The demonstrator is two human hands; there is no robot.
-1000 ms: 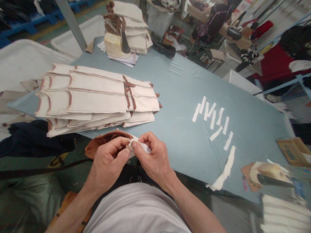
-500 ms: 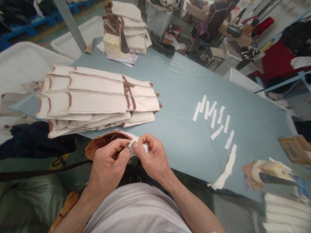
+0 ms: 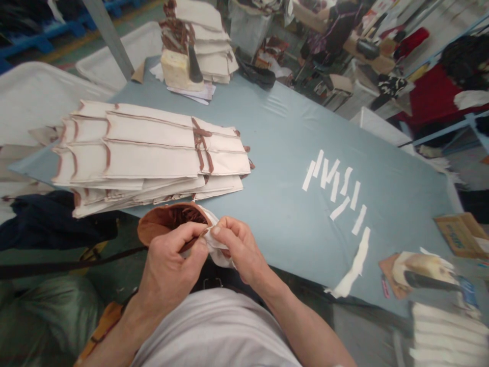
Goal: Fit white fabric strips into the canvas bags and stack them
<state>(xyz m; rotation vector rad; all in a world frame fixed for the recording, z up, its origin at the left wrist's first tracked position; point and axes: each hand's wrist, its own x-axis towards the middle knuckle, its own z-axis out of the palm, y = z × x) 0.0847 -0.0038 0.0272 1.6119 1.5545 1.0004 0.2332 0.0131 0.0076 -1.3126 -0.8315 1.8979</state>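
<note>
A white cloth piece [image 3: 219, 251] with a brown-lined opening [image 3: 155, 223] is held at the table's near edge. My left hand [image 3: 173, 260] pinches its edge between thumb and fingers. Close on the right, my right hand [image 3: 239, 247] pinches the same white edge, the fingertips of both hands nearly touching. Whatever small part lies between the fingertips is hidden. Just beyond the hands, stacked off-white cloth pieces with brown trim [image 3: 153, 150] lie on the blue-grey table [image 3: 275, 204].
Several white strips [image 3: 346, 181] and a longer strip [image 3: 353, 267] lie right of centre. A yellowish block [image 3: 174, 69] stands by more stacked cloth [image 3: 210, 41] at the back. A cardboard box [image 3: 462, 232] sits at the far right.
The white cloth now hangs lower beneath my right hand, and the brown-lined opening shows wider. Both hands still pinch the edge, having shifted only slightly.
</note>
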